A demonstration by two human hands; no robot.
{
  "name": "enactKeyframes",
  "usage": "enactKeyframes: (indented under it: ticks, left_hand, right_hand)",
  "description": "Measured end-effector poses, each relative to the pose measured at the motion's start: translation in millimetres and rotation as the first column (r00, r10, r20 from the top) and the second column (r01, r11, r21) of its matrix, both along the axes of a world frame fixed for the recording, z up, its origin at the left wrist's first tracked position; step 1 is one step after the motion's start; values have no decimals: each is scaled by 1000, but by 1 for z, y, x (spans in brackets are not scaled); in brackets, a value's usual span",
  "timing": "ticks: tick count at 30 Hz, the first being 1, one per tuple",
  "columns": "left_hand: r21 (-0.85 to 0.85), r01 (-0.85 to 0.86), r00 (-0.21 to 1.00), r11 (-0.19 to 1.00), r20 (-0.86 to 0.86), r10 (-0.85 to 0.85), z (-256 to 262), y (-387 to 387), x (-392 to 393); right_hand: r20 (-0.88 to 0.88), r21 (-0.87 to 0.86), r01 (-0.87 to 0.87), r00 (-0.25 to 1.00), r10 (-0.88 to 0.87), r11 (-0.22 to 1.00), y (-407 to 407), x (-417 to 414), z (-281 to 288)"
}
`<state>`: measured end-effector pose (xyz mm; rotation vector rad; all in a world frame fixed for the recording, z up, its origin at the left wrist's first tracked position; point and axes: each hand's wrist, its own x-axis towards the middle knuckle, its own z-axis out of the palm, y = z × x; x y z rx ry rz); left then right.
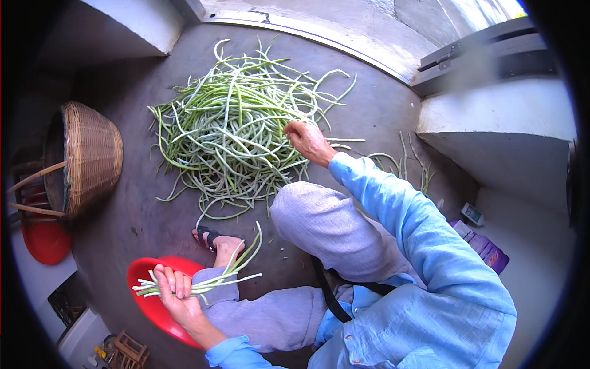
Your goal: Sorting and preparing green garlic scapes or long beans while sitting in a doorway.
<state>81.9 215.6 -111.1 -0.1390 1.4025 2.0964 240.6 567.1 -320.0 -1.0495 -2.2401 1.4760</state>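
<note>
A large tangled heap of long green beans lies on the floor in front of me. My right hand is at the heap's right edge with its fingers curled at the beans; whether they grip one is hidden. My left hand is closed around a small bunch of long beans, whose ends stick out on both sides of the fist. Under that hand sits a red plastic basin or stool, partly covered by my arm and leg.
A woven bamboo basket lies tipped at the left, near another red plastic object. Several stray beans lie at the right. A purple package and a small bottle stand by the right wall. A door sill crosses the far side.
</note>
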Motion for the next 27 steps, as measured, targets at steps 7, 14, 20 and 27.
enactKeyframes:
  ticks: [7,14,20,27]
  left_hand:
    - [6,44,999,999,-1,-44,6,2,2]
    - [-46,48,999,998,-13,-48,12,5,5]
    - [-49,70,998,996,-1,-70,12,3,7]
    - [-35,46,999,998,-11,-47,15,2,9]
  right_hand:
    - [203,372,-20,977,-61,928,8,-45,-17]
    - [215,229,-230,960,182,946,-4,-66,-20]
    - [221,301,-225,962,162,927,-39,-95,-13]
    - [401,209,-290,896,188,934,-50,-117,-33]
